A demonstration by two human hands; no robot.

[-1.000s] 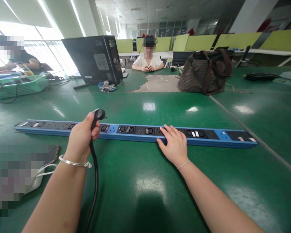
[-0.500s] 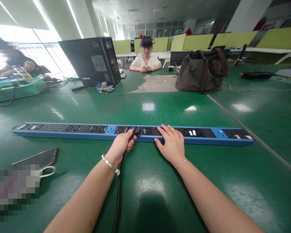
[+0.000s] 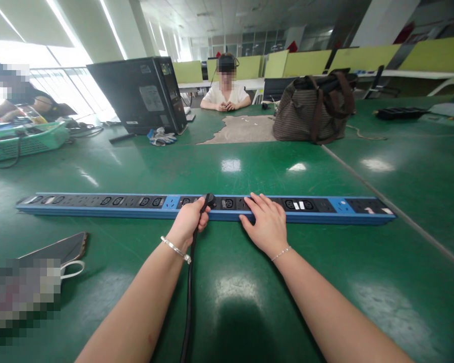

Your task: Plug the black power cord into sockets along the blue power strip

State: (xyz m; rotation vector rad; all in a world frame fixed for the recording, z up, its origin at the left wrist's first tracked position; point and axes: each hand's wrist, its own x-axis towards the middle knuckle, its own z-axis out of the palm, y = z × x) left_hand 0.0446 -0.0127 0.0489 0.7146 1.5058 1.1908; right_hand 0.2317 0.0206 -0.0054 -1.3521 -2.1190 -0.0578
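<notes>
A long blue and black power strip (image 3: pixel 306 218) with many sockets lies across the green table in front of me. My left hand (image 3: pixel 191 220) is closed around a black power plug (image 3: pixel 209 200), held over the sockets left of the strip's middle. From the plug a black cable (image 3: pixel 189 297) runs down toward me. Whether its prongs sit in a socket is hidden. To the right, my right hand (image 3: pixel 267 222) rests on the strip with its fingers spread, holding nothing; its thumb lies along the near side.
At the left are a phone (image 3: pixel 56 249) and a green basket (image 3: pixel 41 141). Beyond the strip stand a black computer case (image 3: pixel 136 96), grey gloves (image 3: pixel 161 136) and a brown bag (image 3: pixel 306 111). One person (image 3: pixel 225 96) sits opposite, another at far left.
The plug in my left hand has tilted upright and shifted slightly, showing more of its head. The cable hangs a little further right. My right hand stays on the strip.
</notes>
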